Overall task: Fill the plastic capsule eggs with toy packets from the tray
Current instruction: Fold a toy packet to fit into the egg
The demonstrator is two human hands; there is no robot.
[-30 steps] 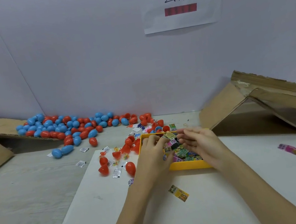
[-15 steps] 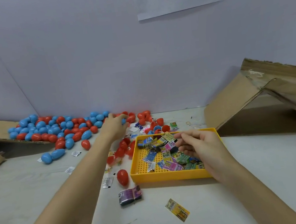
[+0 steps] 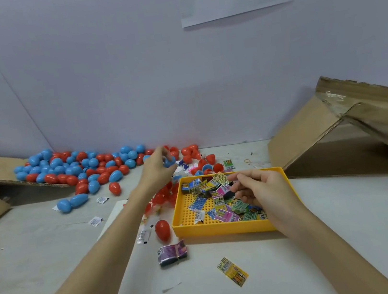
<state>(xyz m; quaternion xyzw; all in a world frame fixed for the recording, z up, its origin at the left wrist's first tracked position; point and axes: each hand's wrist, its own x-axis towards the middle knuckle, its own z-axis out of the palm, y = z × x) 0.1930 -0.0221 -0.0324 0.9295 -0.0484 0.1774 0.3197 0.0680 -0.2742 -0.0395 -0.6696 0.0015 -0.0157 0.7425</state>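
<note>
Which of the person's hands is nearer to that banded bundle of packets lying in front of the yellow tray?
Right. The right hand hangs over the tray, just beyond the bundle; the left hand reaches farther away.
</note>
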